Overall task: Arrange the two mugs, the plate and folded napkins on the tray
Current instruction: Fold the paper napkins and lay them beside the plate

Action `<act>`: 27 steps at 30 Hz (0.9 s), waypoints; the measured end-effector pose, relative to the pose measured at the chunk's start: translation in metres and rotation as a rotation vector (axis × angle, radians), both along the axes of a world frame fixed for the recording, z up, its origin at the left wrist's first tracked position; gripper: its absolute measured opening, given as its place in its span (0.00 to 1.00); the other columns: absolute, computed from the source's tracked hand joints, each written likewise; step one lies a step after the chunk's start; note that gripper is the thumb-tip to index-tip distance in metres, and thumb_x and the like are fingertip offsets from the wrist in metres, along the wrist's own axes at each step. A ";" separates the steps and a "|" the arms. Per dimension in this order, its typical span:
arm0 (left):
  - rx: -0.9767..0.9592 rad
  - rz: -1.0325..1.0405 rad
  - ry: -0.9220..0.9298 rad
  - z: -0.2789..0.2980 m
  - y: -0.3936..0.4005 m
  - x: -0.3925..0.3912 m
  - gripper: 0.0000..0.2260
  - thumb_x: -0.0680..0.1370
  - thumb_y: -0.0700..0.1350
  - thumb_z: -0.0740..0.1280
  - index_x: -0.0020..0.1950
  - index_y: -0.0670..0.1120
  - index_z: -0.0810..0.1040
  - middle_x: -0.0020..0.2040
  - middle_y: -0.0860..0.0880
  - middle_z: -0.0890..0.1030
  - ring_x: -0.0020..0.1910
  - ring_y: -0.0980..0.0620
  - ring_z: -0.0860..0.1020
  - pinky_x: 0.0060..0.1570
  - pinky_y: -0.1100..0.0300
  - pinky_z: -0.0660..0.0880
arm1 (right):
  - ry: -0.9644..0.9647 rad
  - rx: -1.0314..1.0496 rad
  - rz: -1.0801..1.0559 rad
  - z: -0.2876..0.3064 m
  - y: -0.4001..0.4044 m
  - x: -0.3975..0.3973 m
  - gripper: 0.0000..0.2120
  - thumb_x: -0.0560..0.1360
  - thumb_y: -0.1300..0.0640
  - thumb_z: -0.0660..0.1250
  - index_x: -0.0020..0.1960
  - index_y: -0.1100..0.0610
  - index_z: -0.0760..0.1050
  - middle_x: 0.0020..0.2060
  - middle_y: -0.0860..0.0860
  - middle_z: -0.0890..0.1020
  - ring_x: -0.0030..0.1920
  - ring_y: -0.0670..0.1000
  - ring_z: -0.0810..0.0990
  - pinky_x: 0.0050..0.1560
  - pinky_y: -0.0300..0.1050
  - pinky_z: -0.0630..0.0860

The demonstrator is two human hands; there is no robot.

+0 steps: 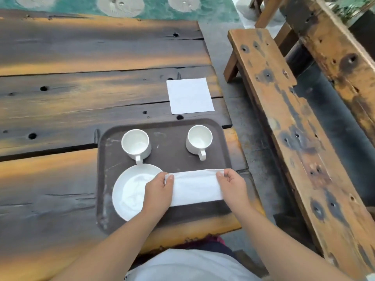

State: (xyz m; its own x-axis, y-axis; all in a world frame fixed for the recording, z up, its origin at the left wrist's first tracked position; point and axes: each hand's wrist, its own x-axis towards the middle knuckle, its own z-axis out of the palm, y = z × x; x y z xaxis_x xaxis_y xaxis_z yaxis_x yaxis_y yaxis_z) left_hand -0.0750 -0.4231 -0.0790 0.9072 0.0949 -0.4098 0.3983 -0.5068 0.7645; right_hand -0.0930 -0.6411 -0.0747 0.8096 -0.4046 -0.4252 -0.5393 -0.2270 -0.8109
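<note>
A dark brown tray (168, 126) lies on the wooden table near its front right corner. Two white mugs stand at the tray's back: one on the left (136, 144), one on the right (199, 141), both with handles toward me. A white plate (129, 191) sits at the tray's front left. A folded white napkin (195, 187) lies across the tray's front right. My left hand (159, 192) pinches its left end, partly over the plate. My right hand (231, 185) pinches its right end. A second napkin (189, 95) lies flat on the table behind the tray.
The wooden table (81, 94) of dark planks stretches to the left and back. A wooden bench (288, 128) runs along the right, across a gap of grey floor. More timber furniture stands at the far right.
</note>
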 end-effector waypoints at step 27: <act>0.605 -0.610 -0.141 -0.007 -0.037 -0.017 0.24 0.78 0.50 0.59 0.74 0.49 0.62 0.66 0.48 0.69 0.56 0.46 0.74 0.48 0.53 0.74 | 0.180 -0.812 1.000 -0.003 -0.061 0.019 0.16 0.79 0.51 0.58 0.65 0.53 0.66 0.55 0.51 0.78 0.53 0.56 0.78 0.50 0.53 0.78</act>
State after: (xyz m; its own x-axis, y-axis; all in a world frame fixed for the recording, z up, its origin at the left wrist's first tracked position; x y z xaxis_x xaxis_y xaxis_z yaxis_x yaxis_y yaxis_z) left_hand -0.0923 -0.4598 -0.0858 0.9091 -0.2592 -0.3261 -0.1533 -0.9361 0.3166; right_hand -0.0744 -0.7024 -0.0780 0.8657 0.1457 -0.4789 0.0613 -0.9804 -0.1875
